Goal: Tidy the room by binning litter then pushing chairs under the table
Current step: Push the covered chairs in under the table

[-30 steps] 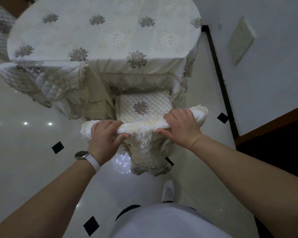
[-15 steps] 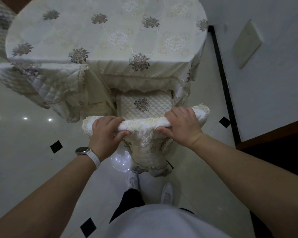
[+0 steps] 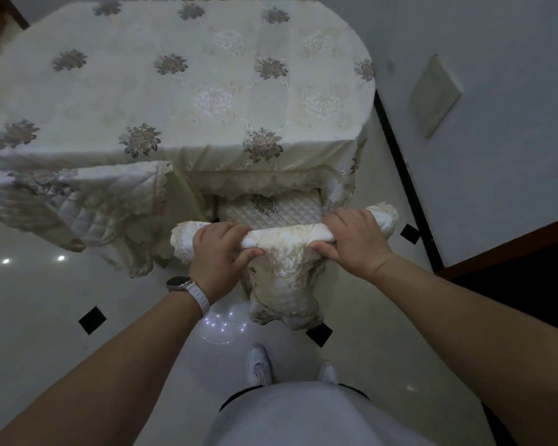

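Chair facing table, seat partly under, top rail crosswise

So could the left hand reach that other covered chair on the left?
Probably, once it lets go: the left hand grips this chair's backrest, and the other chair stands close to its left with nothing between them.

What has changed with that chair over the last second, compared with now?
The chair slid forward, further under the table; less of its quilted seat shows. The person stepped after it. The left hand and right hand kept gripping the top of its back. The neighbouring chair stayed put.
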Available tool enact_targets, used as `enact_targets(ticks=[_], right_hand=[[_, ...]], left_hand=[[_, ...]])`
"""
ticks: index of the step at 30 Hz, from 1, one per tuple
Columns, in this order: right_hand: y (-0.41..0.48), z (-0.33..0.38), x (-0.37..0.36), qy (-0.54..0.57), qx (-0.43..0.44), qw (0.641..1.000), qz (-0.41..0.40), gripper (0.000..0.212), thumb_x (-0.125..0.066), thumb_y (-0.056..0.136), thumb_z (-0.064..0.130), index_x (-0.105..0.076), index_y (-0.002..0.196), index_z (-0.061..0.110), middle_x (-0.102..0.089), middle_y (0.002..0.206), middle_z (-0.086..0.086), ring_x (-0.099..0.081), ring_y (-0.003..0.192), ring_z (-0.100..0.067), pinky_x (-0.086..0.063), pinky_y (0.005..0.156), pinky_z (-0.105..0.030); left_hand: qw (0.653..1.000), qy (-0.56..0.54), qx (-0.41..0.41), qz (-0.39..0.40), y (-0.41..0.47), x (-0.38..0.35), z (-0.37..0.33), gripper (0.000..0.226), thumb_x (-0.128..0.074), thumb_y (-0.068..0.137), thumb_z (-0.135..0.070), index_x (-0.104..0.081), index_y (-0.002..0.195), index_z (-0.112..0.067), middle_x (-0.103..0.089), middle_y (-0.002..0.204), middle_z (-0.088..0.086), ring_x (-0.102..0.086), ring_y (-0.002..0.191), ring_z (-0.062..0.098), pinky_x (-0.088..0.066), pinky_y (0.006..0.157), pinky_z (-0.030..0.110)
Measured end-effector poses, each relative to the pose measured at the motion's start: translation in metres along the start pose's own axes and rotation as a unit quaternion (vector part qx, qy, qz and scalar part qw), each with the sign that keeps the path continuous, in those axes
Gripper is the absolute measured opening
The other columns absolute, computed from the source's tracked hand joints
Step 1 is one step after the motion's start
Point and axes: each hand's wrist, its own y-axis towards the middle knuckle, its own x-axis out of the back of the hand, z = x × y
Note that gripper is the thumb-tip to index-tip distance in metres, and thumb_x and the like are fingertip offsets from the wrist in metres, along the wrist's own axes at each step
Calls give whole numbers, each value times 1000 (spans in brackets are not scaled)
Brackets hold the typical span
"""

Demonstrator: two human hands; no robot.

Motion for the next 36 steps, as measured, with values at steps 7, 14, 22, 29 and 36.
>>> enact_targets(ticks=[7, 14, 22, 29, 36], right_hand=[[25, 5, -9, -6, -27, 999, 32, 70, -27, 91, 70, -62, 89, 9, -59, 85, -8, -57, 77, -31, -41, 68, -38], [43, -3, -21, -18, -22, 999, 18, 76, -18, 93, 73, -62, 88, 10, -58, 83, -7, -55, 75, -30, -41, 68, -38], [67, -33, -39, -4, 3, 1000, 3, 77, -18, 93, 73, -61, 85, 10, -57, 81, -8, -55, 74, -30, -38, 68, -37], [86, -48, -60, 11, 18, 1000, -16, 73, -24, 93, 72, -61, 84, 10, -57, 79, -7, -54, 71, -29, -39, 67, -38], [109, -63, -73, 18, 22, 999, -17, 71, -27, 92, 71, -61, 84, 10, -56, 80, -8, -53, 72, -29, -40, 68, -40]], left_hand=[[1000, -8, -25, -6, 27, 2, 24, 57, -48, 83, -64, -70, 102, -15, -65, 94, 3, -59, 93, 28, -30, 91, 40], [999, -23, -36, -8, 49, 1, 36, 75, -31, 86, -78, -70, 105, -17, -64, 96, 1, -57, 97, 24, -26, 93, 38], [999, 5, -21, 28, 83, -11, 40, 55, -51, 82, -59, -70, 109, -16, -65, 99, 3, -57, 99, 26, -27, 93, 37], [999, 16, -5, 33, 105, -18, 49, 55, -53, 82, -56, -71, 110, -13, -66, 102, 8, -56, 96, 30, -36, 90, 44], [999, 5, 17, 37, 130, -22, 54, 73, -41, 86, -73, -69, 114, -12, -65, 106, 8, -50, 98, 25, -39, 95, 52]])
